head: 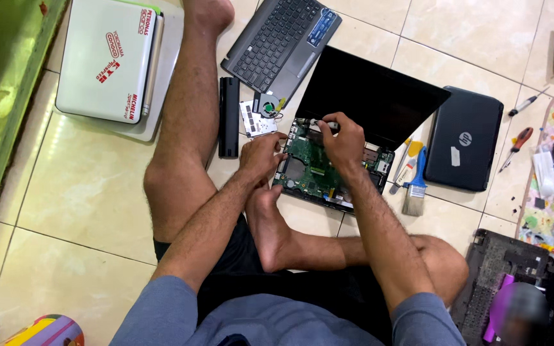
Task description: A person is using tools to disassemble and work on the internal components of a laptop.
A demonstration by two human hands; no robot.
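Observation:
An opened laptop base with a green circuit board [312, 168] lies on the tiled floor in front of my crossed legs. Its black screen [370, 96] is folded flat beyond it. My right hand [342, 141] is closed on a screwdriver [322, 123] whose tip points at the board's far left corner. My left hand [261, 156] rests on the left edge of the board, fingers bent, steadying it. A small cooling fan [265, 106] lies just beyond the board's corner.
A grey keyboard panel [282, 40], a black battery bar [229, 116] and a white laptop [110, 61] lie to the left. To the right are a closed black laptop [464, 138], a blue-handled brush [416, 182], screwdrivers [518, 145] and another black laptop shell [504, 282].

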